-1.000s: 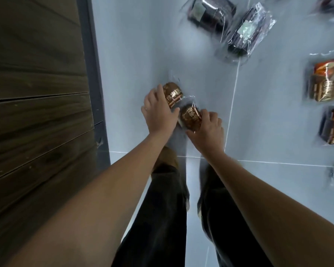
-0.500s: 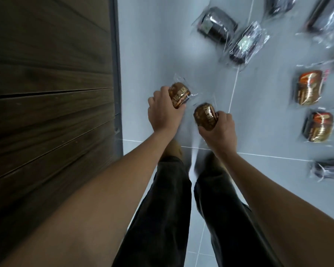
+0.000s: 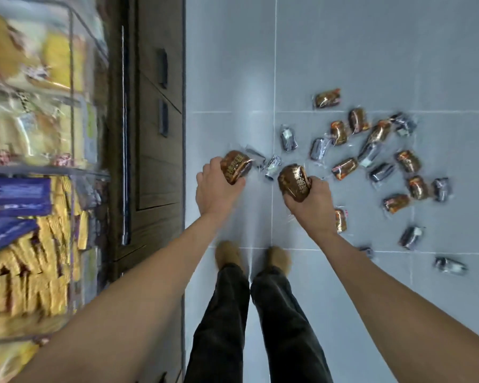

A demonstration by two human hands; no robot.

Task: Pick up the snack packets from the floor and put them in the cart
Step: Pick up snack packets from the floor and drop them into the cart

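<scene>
My left hand (image 3: 216, 189) grips a brown snack packet (image 3: 235, 166), held well above the grey tiled floor. A second brown snack packet (image 3: 294, 182) is gripped in my right hand (image 3: 307, 205) at about the same height. Several more packets, brown-orange ones (image 3: 344, 168) and dark silvery ones (image 3: 318, 148), lie scattered on the floor to the right of my hands. At the left edge stands the cart (image 3: 72, 106), a wire-framed rack blurred by motion, holding yellow and purple packs.
A dark wooden cabinet (image 3: 155, 150) with a long metal handle (image 3: 125, 134) runs between the cart and the floor. My legs and tan shoes (image 3: 228, 257) stand on the tiles below my hands. Bare floor (image 3: 233, 64) stretches ahead.
I have risen from a crouch with both packets lifted off the floor. The view has pulled back and swung left, which brings the cart and many more scattered packets into sight.
</scene>
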